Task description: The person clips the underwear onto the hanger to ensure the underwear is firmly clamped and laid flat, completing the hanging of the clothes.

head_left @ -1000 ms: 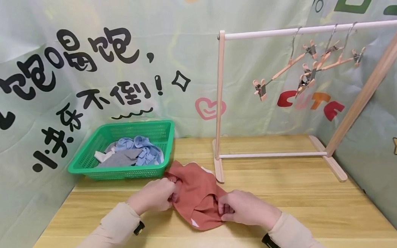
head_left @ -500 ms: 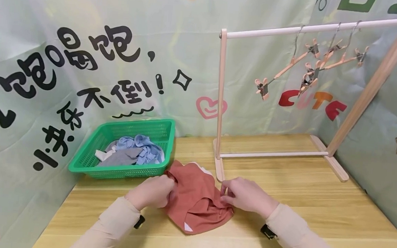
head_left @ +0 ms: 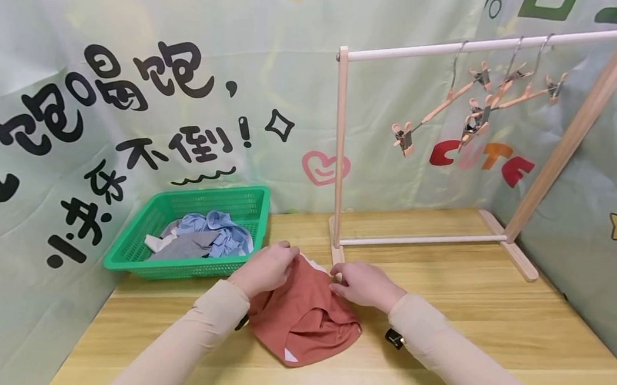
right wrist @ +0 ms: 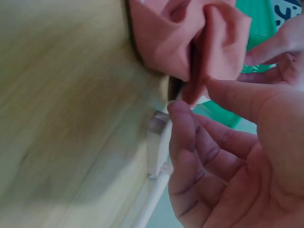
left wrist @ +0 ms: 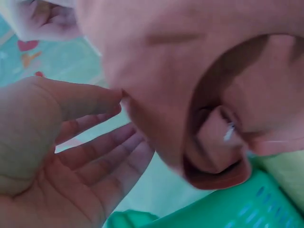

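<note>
A crumpled rust-red garment [head_left: 301,310] with some white at its edges lies on the table in front of me. My left hand [head_left: 268,270] pinches its upper left edge; in the left wrist view the thumb is on the cloth and the other fingers reach behind it. A wide opening [left wrist: 247,85] in the garment shows there too. My right hand [head_left: 367,285] is at the upper right edge. Its thumb touches the cloth in the right wrist view, and the other fingers are bent; whether they grip it is unclear.
A green basket [head_left: 124,258] holding blue, grey and white clothes stands left of the garment. Behind and to the right, a wooden rack [head_left: 339,147] carries several hangers with clips [head_left: 403,139] on its white bar. One rack foot ends near my right hand. Printed cloth walls surround the table.
Both hands have moved away from me along the garment to its upper edge, the left also rightward. The garment's near edge has spread slightly flatter. Basket and rack stay put.
</note>
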`<action>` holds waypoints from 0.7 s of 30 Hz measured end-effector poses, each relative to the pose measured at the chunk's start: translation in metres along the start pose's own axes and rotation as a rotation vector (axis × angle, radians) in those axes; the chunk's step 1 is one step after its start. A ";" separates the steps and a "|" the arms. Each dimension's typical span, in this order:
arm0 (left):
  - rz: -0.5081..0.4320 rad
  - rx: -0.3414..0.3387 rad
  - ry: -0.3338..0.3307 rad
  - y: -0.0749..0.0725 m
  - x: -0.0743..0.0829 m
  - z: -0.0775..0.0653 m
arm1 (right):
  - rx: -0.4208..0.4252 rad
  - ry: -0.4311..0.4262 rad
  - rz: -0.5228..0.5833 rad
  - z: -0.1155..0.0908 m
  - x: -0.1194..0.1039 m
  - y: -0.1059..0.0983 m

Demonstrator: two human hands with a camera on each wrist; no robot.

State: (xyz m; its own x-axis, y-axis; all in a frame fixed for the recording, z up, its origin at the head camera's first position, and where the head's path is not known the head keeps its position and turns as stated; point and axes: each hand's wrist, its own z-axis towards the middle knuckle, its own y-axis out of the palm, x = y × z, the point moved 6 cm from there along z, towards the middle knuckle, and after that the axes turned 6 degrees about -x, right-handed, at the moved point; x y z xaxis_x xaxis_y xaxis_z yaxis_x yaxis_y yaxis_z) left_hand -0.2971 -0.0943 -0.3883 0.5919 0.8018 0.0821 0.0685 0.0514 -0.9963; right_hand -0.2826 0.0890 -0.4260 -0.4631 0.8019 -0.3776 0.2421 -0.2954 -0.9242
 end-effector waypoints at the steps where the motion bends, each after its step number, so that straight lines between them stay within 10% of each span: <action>1: 0.001 -0.011 -0.012 0.004 -0.002 0.001 | -0.005 0.009 -0.005 0.003 0.000 0.002; 9: -0.013 -0.104 -0.016 0.026 -0.004 0.002 | -0.024 0.006 -0.010 0.013 -0.010 0.012; 21: -0.015 -0.052 -0.071 0.027 -0.011 -0.008 | -0.008 0.009 -0.035 0.008 -0.008 0.007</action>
State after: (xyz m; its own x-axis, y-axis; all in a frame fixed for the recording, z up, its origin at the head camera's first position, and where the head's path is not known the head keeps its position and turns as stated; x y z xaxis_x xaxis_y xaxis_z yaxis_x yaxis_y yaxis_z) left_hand -0.2958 -0.1064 -0.4159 0.5324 0.8414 0.0931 0.1198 0.0340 -0.9922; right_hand -0.2838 0.0758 -0.4302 -0.4638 0.8162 -0.3446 0.2330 -0.2629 -0.9363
